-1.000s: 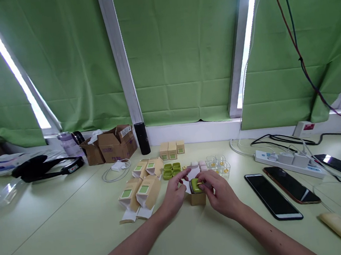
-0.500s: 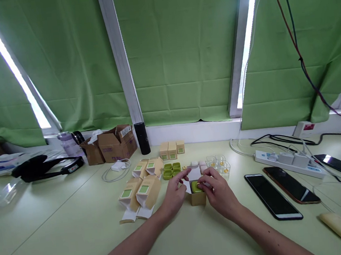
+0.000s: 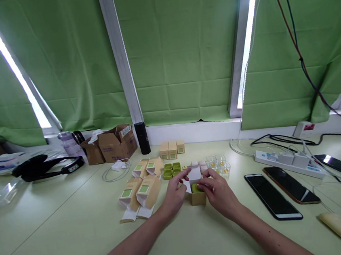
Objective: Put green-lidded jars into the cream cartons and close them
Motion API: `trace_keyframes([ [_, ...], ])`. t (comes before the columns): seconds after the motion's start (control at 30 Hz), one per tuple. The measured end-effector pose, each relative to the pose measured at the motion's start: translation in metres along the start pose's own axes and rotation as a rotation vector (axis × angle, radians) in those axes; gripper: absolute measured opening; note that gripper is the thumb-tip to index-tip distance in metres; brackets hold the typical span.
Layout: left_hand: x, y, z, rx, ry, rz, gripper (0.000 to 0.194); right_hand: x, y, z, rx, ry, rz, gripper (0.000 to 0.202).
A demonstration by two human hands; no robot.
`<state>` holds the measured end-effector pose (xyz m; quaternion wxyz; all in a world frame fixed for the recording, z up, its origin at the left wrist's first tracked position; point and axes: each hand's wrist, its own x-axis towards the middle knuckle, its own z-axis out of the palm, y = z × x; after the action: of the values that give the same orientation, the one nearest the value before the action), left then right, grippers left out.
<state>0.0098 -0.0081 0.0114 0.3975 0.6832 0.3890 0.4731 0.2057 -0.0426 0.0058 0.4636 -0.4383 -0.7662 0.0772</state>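
At the lower centre of the frame, a small squared box of matte brown card stands open on the pale, smooth bench, its inner flaps plain white. A rounded, glossy green piece sits down in its mouth. The right hand pinches that piece at its upper right between thumb and fingertips. The left hand is loosely open at the box's left side, forefinger extended and thumb near a white flap; whether it touches the card cannot be told.

Left of centre lie four tapered card boxes with flat green labels, the nearer two with white flaps spread. Between them and the hands, four squarish green cups form a tight block, apparently hollow. Above these, three closed card blocks stand side by side. Just right of centre, clear, shiny containers with gold-coloured spots cluster beside small pale pink pieces. At the lower right, a flat, glass-faced phone lies slantwise.
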Motion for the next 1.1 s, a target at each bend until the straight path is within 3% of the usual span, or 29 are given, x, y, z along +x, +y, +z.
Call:
trace_keyframes([
  [0.3, 0.001, -0.001, 0.0, -0.022, -0.008, 0.006, 0.068, 0.001, -0.002, 0.0, 0.023, 0.016, -0.007, 0.027],
  [0.47, 0.001, -0.001, 0.0, -0.051, -0.003, -0.013, 0.065, 0.002, -0.002, -0.002, 0.109, 0.098, 0.026, 0.026],
  [0.83, 0.0, 0.005, 0.0, -0.145, -0.001, -0.059, 0.061, 0.008, 0.019, -0.002, 0.397, 0.261, 0.436, 0.032],
  [1.1, 0.002, 0.004, 0.001, -0.143, -0.008, -0.061, 0.06, 0.007, 0.02, 0.003, 0.55, 0.238, 0.574, 0.038],
])
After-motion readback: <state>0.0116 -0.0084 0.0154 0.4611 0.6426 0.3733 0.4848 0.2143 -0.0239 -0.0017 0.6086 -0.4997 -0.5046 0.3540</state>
